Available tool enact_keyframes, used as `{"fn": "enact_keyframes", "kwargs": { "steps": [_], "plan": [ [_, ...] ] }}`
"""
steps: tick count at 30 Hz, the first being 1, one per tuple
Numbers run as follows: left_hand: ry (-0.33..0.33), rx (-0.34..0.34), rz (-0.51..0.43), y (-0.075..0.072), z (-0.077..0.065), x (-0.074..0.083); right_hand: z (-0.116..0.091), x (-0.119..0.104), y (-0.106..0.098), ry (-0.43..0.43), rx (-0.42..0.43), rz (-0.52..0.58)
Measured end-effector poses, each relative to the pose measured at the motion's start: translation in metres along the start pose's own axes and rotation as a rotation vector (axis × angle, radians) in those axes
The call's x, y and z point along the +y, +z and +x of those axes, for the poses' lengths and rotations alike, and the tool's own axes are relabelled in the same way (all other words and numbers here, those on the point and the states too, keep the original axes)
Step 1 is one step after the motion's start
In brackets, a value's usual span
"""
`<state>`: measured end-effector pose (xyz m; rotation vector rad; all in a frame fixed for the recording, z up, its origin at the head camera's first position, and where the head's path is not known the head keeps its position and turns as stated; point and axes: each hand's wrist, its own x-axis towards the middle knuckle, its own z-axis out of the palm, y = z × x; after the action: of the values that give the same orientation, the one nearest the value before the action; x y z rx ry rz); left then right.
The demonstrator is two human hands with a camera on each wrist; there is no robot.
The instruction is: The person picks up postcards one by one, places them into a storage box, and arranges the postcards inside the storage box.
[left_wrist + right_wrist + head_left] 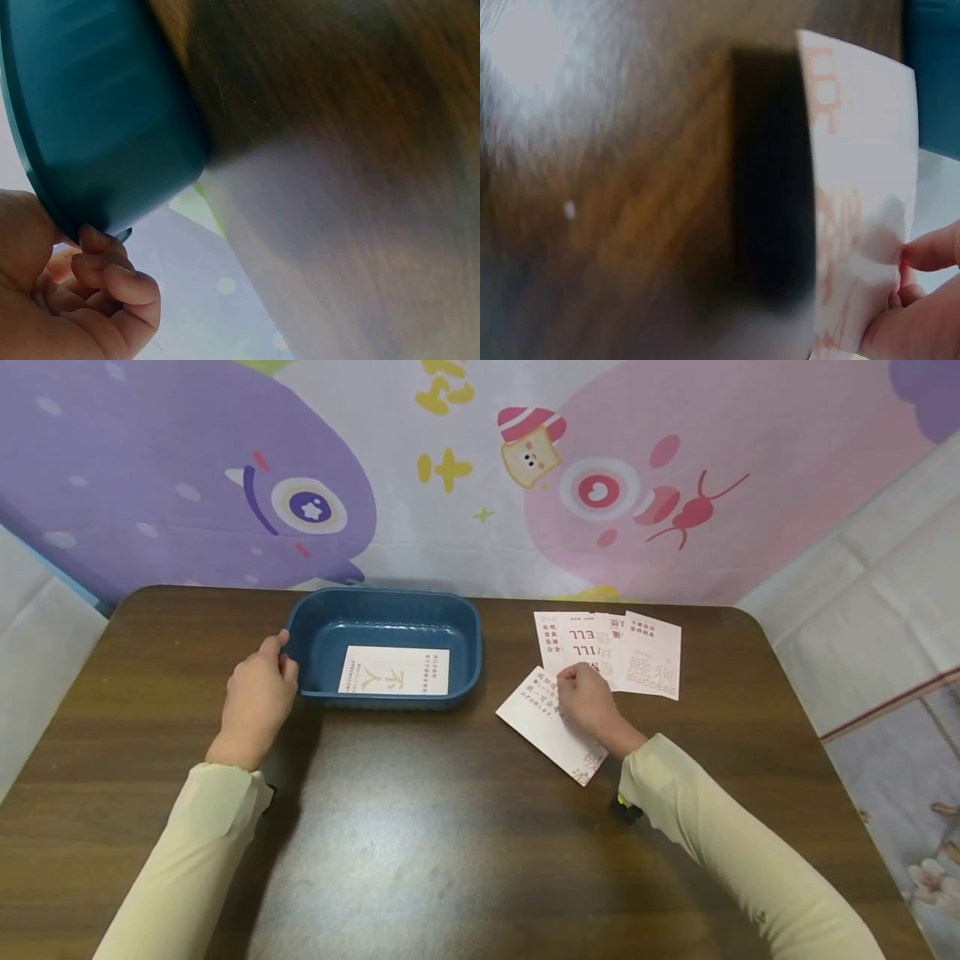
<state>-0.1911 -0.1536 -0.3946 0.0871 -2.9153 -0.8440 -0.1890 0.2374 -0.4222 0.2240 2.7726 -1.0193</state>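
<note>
A dark blue plastic tray [467,647] stands near the table's back edge, left of the middle. My left hand [257,697] grips its left rim, thumb and curled fingers at the rim in the left wrist view [97,292]. Inside the tray lies a white printed card [397,670]. To the right, my right hand [590,703] pinches another white card [531,710] with gold lettering by its edge. The right wrist view shows that held card [862,142] tilted over the table, its dark shadow beside it. Behind it, several printed cards [651,647] lie overlapping in a fan.
The brown wooden table [405,860] carries everything and reflects light in front of the tray. A cartoon-printed cloth [465,543] hangs behind its back edge. Pale panels [885,552] stand at the sides. Dark bands [624,810] show at the cuffs.
</note>
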Motion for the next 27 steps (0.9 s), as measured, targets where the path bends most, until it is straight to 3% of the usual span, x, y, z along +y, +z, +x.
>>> {"fn": "enact_keyframes", "kwargs": {
  "steps": [12, 20, 27],
  "plan": [
    [-0.005, -0.005, -0.001, 0.0, 0.0, 0.0, 0.002, -0.01, -0.025, -0.043, -0.045, 0.016],
    [-0.002, -0.005, -0.002, 0.0, 0.0, -0.001, 0.008, -0.014, -0.038, -0.12, -0.094, 0.039],
    [-0.002, -0.001, -0.008, 0.001, 0.001, -0.002, 0.013, -0.027, -0.045, -0.176, -0.087, 0.065]
  ]
}}
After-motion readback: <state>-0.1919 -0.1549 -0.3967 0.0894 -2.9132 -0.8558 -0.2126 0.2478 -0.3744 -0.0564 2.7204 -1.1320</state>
